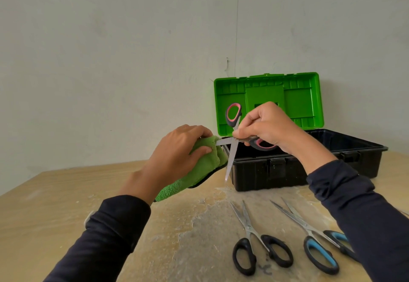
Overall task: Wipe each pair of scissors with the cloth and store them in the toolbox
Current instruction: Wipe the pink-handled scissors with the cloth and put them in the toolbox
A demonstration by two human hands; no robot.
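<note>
Wiping step: my left hand (177, 148) pinches green cloth (200, 166) round one blade; right hand (269, 126) grips pink-handled scissors (232, 140), splayed open. Next: second blade, then toolbox (354, 160).

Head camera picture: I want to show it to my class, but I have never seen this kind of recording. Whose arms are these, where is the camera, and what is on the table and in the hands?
No machine here: a person wears one camera on the head, looking forward and down, so the arms are their own. The left hand holds a green cloth folded over one blade of the pink scissors, which the right hand holds open in its grip. Behind them stands a toolbox, black with its green lid up. On the table lie black scissors and blue scissors, both partly open.
</note>
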